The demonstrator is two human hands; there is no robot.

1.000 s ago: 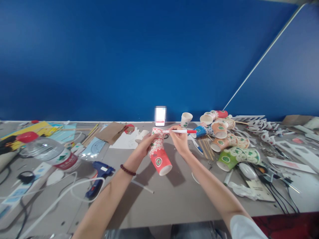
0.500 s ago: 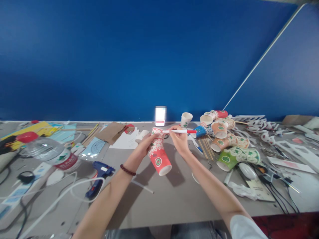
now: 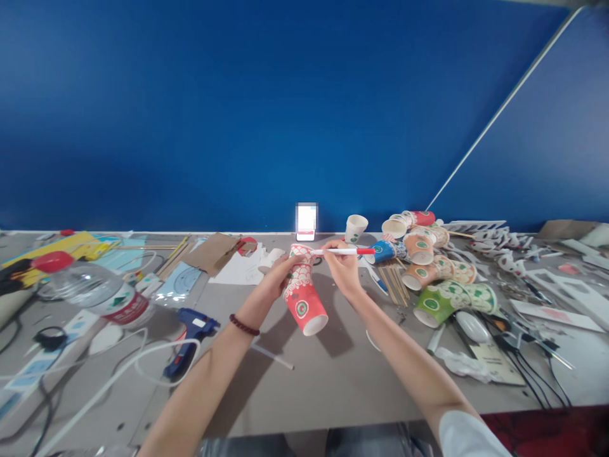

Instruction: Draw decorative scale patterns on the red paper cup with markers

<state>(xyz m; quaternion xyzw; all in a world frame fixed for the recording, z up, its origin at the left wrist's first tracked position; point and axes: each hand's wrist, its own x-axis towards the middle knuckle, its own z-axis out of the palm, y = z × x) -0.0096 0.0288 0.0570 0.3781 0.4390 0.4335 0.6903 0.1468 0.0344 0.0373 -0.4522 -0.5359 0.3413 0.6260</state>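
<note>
My left hand is closed around the upper left side of a red and white patterned paper cup piece, made of cups joined end to end and held tilted above the table. A green and white eye-like ring shows on its red lower end. My right hand pinches a white marker with a red end. The marker's tip meets the patterned upper part of the cups, close to my left fingers. Exactly where the tip touches is too small to make out.
Painted joined cups lie at the right, behind them a white paper cup. A lit phone leans on the blue wall. At left are a blue glue gun, a plastic bottle, a power strip and loose cables.
</note>
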